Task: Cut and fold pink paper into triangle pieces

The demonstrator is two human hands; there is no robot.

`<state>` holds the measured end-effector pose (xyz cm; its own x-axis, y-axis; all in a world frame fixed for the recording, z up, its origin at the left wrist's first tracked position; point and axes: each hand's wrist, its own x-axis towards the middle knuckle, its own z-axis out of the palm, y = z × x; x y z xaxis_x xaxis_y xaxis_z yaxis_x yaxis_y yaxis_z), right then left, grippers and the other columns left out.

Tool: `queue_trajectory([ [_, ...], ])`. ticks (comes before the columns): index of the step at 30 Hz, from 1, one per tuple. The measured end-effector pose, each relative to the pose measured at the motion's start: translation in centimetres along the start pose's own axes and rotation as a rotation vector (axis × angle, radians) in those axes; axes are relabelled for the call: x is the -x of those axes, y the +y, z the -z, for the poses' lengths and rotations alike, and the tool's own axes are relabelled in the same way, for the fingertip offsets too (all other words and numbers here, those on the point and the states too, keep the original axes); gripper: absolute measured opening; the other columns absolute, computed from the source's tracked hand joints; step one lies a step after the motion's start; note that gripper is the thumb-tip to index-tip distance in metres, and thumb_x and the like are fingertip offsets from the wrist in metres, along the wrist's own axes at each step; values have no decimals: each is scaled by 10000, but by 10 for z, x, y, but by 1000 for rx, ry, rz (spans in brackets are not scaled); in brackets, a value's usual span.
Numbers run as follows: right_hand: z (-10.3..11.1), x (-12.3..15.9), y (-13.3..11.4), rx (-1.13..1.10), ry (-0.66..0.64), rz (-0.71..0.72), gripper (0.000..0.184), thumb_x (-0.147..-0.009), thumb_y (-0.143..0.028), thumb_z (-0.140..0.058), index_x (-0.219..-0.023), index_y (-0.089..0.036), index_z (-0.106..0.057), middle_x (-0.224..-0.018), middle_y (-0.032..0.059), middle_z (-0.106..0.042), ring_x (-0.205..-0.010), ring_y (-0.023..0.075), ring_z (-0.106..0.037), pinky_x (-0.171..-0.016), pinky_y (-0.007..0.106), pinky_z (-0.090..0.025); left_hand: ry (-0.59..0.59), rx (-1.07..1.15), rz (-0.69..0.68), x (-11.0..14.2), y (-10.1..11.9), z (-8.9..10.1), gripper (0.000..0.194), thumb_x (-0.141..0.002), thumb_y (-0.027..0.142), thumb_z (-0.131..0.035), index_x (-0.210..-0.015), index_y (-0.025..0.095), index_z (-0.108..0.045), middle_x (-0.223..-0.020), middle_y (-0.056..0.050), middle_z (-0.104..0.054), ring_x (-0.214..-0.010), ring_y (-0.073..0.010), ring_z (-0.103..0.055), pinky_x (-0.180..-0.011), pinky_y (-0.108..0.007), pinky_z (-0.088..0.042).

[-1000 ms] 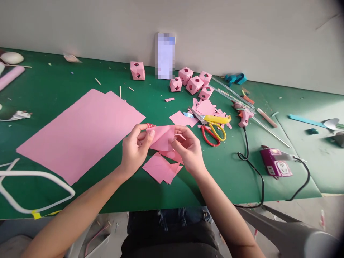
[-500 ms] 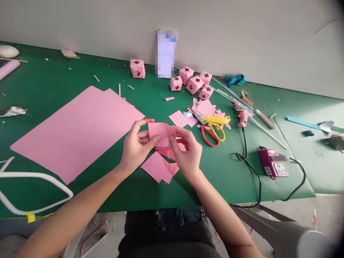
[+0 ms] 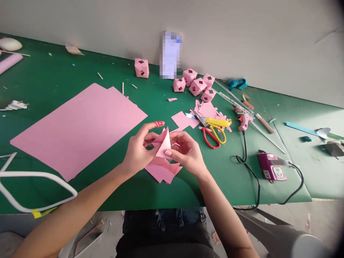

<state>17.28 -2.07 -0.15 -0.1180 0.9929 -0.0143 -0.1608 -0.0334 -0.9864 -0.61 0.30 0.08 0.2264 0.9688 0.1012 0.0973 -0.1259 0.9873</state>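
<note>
Between my hands is a pink paper piece (image 3: 164,146), bent so that one pointed corner stands up. My left hand (image 3: 141,148) pinches its left side, and a red patterned wrap covers one fingertip. On the right side, my right hand (image 3: 188,152) grips it with the thumb pressed on the near face. Several pink paper pieces (image 3: 163,171) lie on the table just below, partly covered by my hands. Scissors (image 3: 212,138) with one red and one yellow handle loop rest to the right, beside a yellow utility knife (image 3: 219,122) on pink scraps (image 3: 206,108).
Large pink sheets (image 3: 80,130) cover the left of the green table (image 3: 113,195). Pink paper polyhedra (image 3: 198,86) and a phone (image 3: 170,55) stand at the back. A glue gun (image 3: 244,122) and a purple power adapter (image 3: 272,166) with black cord lie right; a white frame (image 3: 40,175) is near left.
The paper between my hands was held nearly flat and is now bent up into a point. My right thumb has moved lower. The whole view has shifted slightly.
</note>
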Motion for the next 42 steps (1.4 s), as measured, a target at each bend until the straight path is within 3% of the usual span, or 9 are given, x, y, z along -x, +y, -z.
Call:
queue_trajectory([
  [4,2,-1,-2,-8,-42,-121,425,-694,-457,-934,-1041,-267,-778,-963,22,-744,-809,175,-695,-690,315,-618,19,25,10,-2,0,0,688,-740,411,-905,-1308,244,-553,-933,-19,-730,-825,-205,-742,-747,-323,-617],
  [9,1,-1,0,-68,102,-103,282,-772,-457,-885,-948,-257,-793,-986,29,-804,-926,218,-756,-894,400,-628,91,127,11,-1,3,0,400,-959,475,-676,-1245,225,-550,-876,-24,-740,-821,-209,-767,-783,-371,-648],
  [12,-1,-2,3,-89,174,-80,259,-780,-448,-881,-920,-253,-785,-968,31,-815,-913,221,-765,-916,411,-626,79,151,-9,1,6,0,399,-944,438,-711,-1229,215,-543,-903,-37,-768,-868,-226,-789,-824,-389,-664],
  [16,-4,-3,7,-109,216,-105,306,-734,-467,-902,-892,-246,-760,-935,31,-814,-886,230,-774,-889,414,-639,71,121,-28,3,8,-2,456,-866,343,-807,-1229,219,-560,-948,-33,-785,-925,-221,-795,-864,-373,-676],
  [33,-6,-2,6,-56,254,-128,319,-721,-468,-912,-856,-233,-745,-895,32,-796,-819,200,-756,-808,365,-632,96,84,94,-1,8,-1,362,-850,350,-826,-1123,196,-645,-844,-18,-801,-763,-214,-809,-769,-353,-697],
  [42,5,-5,-1,5,197,-221,354,-748,-523,-884,-731,-193,-758,-692,8,-714,-592,123,-610,-580,263,-491,104,181,197,-6,7,6,325,-826,301,-851,-1088,196,-690,-707,16,-775,-653,-193,-786,-696,-303,-680],
])
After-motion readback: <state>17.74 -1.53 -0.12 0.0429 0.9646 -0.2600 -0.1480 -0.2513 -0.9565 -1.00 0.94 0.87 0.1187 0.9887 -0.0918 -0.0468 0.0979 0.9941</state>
